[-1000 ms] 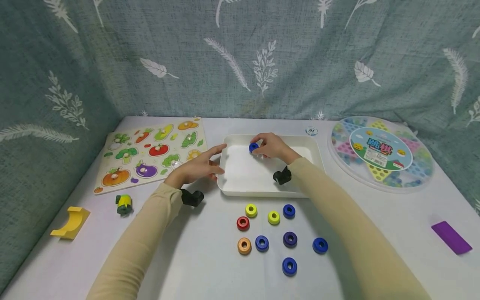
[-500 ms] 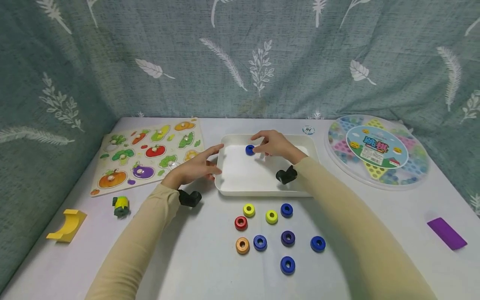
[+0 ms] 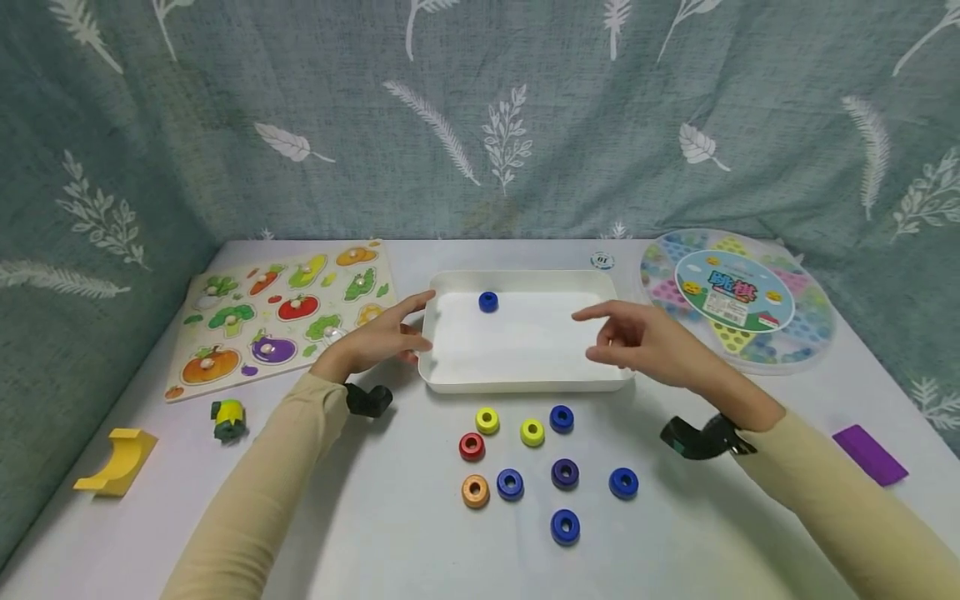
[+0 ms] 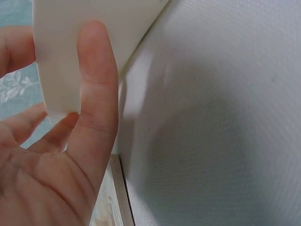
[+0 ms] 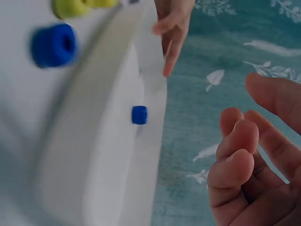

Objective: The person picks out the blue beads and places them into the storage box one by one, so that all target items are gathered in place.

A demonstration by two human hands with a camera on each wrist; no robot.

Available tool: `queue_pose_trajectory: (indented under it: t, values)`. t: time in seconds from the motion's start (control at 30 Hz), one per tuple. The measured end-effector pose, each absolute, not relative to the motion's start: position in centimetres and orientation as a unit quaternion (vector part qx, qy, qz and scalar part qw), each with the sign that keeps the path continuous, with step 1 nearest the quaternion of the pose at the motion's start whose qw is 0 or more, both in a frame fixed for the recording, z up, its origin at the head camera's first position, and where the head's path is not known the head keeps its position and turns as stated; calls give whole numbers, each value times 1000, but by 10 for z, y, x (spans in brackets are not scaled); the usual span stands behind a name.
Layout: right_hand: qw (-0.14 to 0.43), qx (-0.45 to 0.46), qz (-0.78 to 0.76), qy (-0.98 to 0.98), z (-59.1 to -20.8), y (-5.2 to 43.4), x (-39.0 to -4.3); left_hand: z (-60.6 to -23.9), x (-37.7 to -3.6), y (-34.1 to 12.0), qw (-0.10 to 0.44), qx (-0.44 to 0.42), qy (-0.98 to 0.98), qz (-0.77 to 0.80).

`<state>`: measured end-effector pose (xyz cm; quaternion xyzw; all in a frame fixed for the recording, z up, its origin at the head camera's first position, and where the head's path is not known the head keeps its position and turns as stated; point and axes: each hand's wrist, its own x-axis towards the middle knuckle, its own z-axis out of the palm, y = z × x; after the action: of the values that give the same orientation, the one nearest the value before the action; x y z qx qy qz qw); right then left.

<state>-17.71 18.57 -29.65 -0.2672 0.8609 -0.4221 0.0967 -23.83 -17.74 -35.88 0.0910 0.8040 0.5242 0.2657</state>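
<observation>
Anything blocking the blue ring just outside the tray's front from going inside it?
Yes: the white tray's front wall stands between the blue ring and the inside, so the ring likely needs lifting over. Nothing else visible is in between.

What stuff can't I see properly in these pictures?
Head view: the round game has a white label with print too small to read.
Head view: the left hand covers part of the puzzle board.
Left wrist view: the white tray hides its inside behind its own wall.
Right wrist view: two yellow rings are cut off by the top edge; a blue ring below them is blurred.
</observation>
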Motion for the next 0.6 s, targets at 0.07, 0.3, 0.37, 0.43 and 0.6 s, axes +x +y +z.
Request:
queue_pose_trajectory:
  t: [0.07, 0.3, 0.37, 0.43, 0.6]
  values:
    - [90, -273, -431, 856, -305, 198, -160, -358, -237, -176, 265, 96, 804, 524]
    - [118, -301, -480, 815, -346, 221, -122, -357, -238, -176, 261, 100, 807, 520]
    - [138, -298, -491, 807, -355, 223, -116, -357, -239, -177, 261, 95, 807, 521]
    - [156, -292, -497, 802, -361, 224, -113, -358, -240, -177, 263, 93, 806, 523]
    - [183, -284, -491, 803, -372, 224, -109, -357, -240, -176, 268, 92, 802, 525]
